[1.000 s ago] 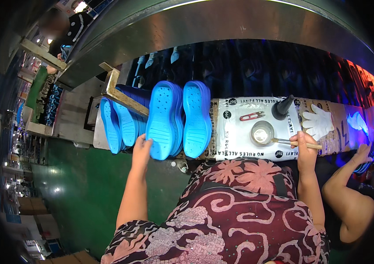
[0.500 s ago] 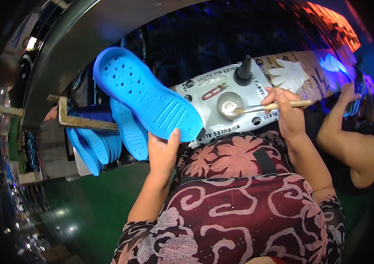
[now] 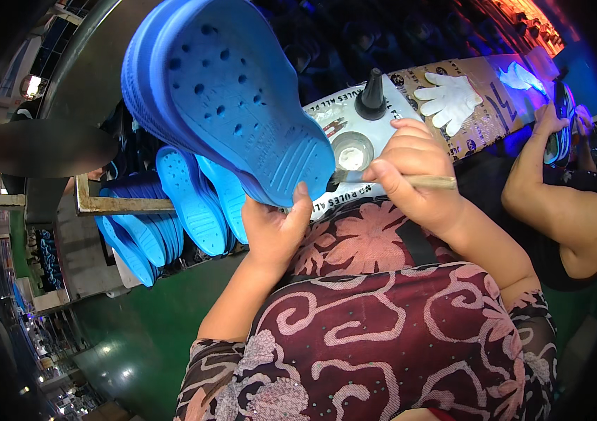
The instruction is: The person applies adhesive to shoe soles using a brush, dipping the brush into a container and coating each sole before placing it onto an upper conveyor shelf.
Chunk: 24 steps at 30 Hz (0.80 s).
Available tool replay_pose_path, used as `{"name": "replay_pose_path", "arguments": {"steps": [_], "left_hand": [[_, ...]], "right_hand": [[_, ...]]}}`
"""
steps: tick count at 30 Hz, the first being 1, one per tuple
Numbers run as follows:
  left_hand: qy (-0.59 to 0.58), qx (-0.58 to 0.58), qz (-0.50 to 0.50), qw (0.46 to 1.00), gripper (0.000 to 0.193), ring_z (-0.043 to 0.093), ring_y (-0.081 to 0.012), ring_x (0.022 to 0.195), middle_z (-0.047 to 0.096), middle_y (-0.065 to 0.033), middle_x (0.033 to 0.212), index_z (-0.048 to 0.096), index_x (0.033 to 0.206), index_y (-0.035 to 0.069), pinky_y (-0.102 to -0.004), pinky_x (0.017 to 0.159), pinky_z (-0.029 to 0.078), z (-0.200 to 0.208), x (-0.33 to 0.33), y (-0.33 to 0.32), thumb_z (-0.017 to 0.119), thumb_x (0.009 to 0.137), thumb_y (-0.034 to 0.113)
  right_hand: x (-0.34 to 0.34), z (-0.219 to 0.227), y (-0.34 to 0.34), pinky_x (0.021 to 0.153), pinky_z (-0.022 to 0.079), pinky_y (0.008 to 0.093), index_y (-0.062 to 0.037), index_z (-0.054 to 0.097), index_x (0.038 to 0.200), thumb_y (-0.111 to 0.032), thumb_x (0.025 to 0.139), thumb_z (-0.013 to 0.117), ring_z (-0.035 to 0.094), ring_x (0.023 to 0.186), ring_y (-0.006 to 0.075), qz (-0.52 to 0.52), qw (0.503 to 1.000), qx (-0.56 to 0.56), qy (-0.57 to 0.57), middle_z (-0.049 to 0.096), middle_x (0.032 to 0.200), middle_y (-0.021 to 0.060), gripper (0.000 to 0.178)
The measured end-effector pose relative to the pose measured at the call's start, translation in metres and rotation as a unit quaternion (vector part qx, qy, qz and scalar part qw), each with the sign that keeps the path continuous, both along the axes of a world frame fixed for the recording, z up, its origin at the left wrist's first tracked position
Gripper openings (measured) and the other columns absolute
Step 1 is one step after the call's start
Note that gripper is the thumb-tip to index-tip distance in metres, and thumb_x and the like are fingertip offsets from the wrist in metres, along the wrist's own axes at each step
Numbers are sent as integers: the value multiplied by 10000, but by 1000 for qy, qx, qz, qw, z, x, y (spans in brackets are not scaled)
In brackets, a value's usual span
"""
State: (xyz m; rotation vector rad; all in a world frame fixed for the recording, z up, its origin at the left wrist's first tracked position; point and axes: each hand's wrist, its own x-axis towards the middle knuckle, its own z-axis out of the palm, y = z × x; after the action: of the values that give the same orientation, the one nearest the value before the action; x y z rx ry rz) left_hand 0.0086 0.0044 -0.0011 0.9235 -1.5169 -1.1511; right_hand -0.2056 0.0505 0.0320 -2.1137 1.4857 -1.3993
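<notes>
One blue sole [image 3: 242, 105] is up in front of the left hand [image 3: 272, 231], which pinches its heel end; its long axis slants from upper left to lower right, toward the brush [image 3: 433, 182] gripped in the right hand [image 3: 414, 168]. The left is nearer. Bristle contact: cannot tell. Since the earlier frame, the brush has left the bowl [image 3: 352, 152] for the heel.

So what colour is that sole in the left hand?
The sole is blue; it shows best in the head view.
</notes>
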Motion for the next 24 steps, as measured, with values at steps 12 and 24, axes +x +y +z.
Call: {"name": "replay_pose_path", "arguments": {"steps": [12,24], "left_hand": [[-63,-105,-11,992,317,615,-163,820,648,-109,941,529,1080,-59,-284,751,485,-12,3,-7,658,800,18],[10,-176,-16,984,269,609,-189,892,619,-132,1063,575,1091,-37,-292,780,482,-13,-3,-8,619,830,12]], "right_hand": [[2,2,3,855,423,394,-70,655,688,-201,838,623,552,617,225,16,999,2,27,562,605,35,202],[2,2,5,858,416,393,-80,661,682,-181,843,625,564,617,217,37,999,7,17,588,613,34,194]]}}
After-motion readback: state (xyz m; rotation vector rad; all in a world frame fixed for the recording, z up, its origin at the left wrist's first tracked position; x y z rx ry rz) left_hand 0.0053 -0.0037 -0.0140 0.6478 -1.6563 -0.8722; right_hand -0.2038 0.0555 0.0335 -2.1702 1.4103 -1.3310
